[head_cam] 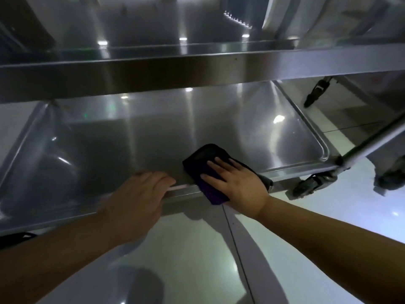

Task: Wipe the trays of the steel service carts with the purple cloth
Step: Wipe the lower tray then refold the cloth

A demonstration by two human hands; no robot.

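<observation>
The scene is dim and cool-toned, soft all over, with no crisp edges anywhere. Small white glints of overhead lamps dot the upper shelf (197, 51) toward twelve o'clock, and more sit on the lower tray (153, 132), the brightest toward two o'clock of centre. Pale vertical streaks of reflected light run down the steel. The glossy floor (328, 216) at four o'clock is the brightest area; a dark rounded shadow lies on it at six o'clock. Under the shelf edge the tray falls into shade. Straight rails bow near the borders from the wide lens, and the wheels (311, 185) at three o'clock are smeared.
</observation>
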